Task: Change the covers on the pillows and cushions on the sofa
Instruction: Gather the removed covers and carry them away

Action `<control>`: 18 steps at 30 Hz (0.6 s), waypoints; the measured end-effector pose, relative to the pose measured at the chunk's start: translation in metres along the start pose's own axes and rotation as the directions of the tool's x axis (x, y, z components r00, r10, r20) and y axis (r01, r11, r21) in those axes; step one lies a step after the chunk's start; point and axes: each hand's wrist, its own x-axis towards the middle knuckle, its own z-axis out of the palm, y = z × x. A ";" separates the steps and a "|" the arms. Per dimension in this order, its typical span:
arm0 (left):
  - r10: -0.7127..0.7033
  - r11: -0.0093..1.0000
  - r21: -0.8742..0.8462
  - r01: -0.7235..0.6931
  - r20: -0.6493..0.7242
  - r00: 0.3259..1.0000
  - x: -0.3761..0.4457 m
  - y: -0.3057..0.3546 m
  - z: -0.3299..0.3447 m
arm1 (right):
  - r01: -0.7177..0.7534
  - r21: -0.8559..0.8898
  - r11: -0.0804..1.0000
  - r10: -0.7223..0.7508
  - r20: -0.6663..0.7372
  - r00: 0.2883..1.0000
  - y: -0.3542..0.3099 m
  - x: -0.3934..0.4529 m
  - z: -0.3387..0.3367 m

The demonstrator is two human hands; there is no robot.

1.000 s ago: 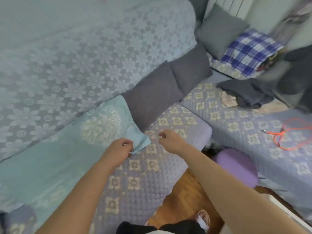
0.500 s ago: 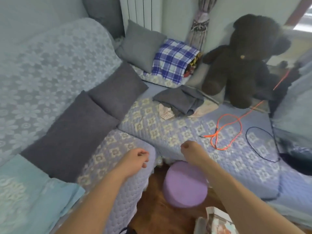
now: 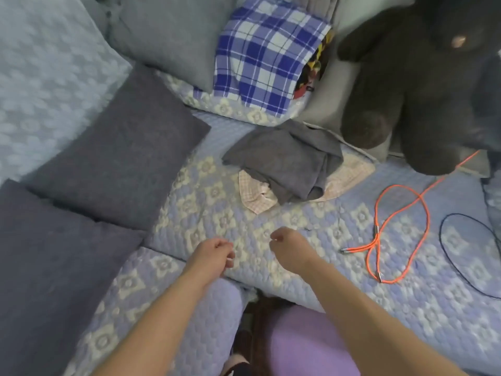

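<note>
Hovering over the quilted sofa seat (image 3: 311, 267), both hands hold nothing. The left hand (image 3: 214, 253) has its fingers loosely curled, and so does the right hand (image 3: 288, 248); the 2 are close together but apart, w/ the seat's flower pattern showing between them.

Landmark = folded grey cloth (image 3: 284, 161), a rumpled pile on the seat, beyond the hands. Under it lies a pale pink checked cloth (image 3: 257, 198), poking out at the pile's near-left and right edges.

Left of the grey cloth: a dark grey cushion (image 3: 119, 169) leaning against the sofa back, and a 2nd dark grey cushion (image 3: 51, 267) further left and nearer the camera, its corner touching the 1st. Behind the pile, a lighter grey cushion (image 3: 173, 36) sits in the corner, w/ a blue-and-white plaid pillow (image 3: 265, 50) just beside it on its right. Something red, yellow and black shows at the plaid pillow's right edge; can't tell what.

Right of the pile: a big dark teddy bear (image 3: 406, 77) sitting at the back. An orange cable (image 3: 401, 221) lies looped on the seat in front of the bear, and a thin dark cable (image 3: 461, 256) loops further right.

Nearer than the pile, below the seat edge: a purple round stool (image 3: 306, 346).
</note>
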 end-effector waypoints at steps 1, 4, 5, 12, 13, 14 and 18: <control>-0.019 0.999 0.037 0.018 0.021 1.000 0.027 0.012 0.006 | -0.047 0.020 0.999 0.047 0.018 0.999 0.002 0.024 -0.003; -0.020 0.993 0.117 0.011 0.077 0.997 0.103 0.040 0.023 | -0.147 0.089 0.985 0.150 -0.030 0.988 0.023 0.094 -0.019; -0.012 0.993 0.121 0.001 0.094 0.995 0.125 0.047 0.028 | -0.161 0.117 0.980 0.172 -0.098 0.980 0.033 0.118 -0.029; -0.068 0.998 -0.011 0.069 0.111 0.992 0.218 0.038 0.046 | -0.246 0.356 0.902 0.377 -0.367 0.850 0.079 0.281 -0.078; -0.083 0.994 -0.060 0.091 0.130 0.988 0.219 0.036 0.044 | -0.222 0.425 0.877 0.395 -0.379 0.837 0.076 0.295 -0.077; -0.086 0.989 -0.105 0.104 0.160 0.983 0.221 0.037 0.043 | -0.179 0.458 0.871 0.382 -0.401 0.833 0.070 0.304 -0.076; -0.087 0.937 -0.292 0.191 0.335 0.938 0.221 0.063 0.043 | -0.071 0.335 0.940 0.257 -0.554 0.792 0.012 0.280 -0.068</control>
